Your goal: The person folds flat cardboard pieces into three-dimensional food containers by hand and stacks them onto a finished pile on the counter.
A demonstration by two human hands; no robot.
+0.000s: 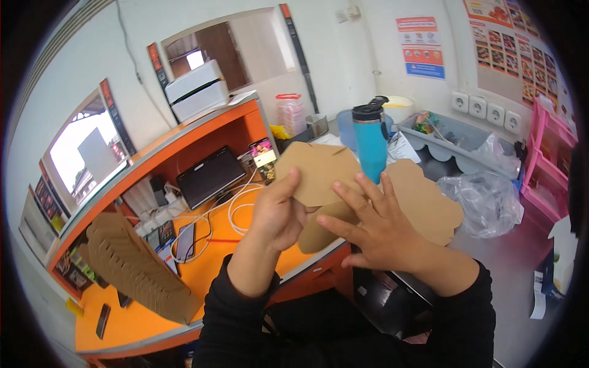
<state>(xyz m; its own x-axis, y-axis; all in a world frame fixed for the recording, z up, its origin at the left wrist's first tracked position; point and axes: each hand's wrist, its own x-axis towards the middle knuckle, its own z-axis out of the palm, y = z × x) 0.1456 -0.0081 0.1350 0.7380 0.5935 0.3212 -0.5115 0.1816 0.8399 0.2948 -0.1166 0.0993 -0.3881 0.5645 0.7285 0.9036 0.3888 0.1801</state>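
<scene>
Seen from above, a person in black sleeves holds a flat brown cardboard box blank with scalloped flaps (368,196) up in front of the chest, over the edge of an orange bench (202,270). The left hand (276,211) grips the blank's upper left flap, thumb on the near face and fingers behind, apparently so the flap can be bent along its crease. The right hand (380,230) is open, its fingers spread flat against the middle of the cardboard; it presses rather than grasps, seemingly to steady the sheet while the other hand folds.

Down at the lower left, a stack of the same brown cardboard blanks (138,267) lies fanned out on the orange bench, within easy reach of the left arm. Behind it are a dark tablet (210,176) propped at a slant, a tangle of white cables (227,208) and a dark phone (185,241) lying flat. Just beyond the held cardboard stands a teal drink bottle with a black lid (372,142), upright. To the right, on a grey metal bench (509,270), sits a crumpled clear plastic bag (488,199), near a grey tray (454,144) against the wall. A white printer (196,91) rests on the shelf above the orange bench.
</scene>
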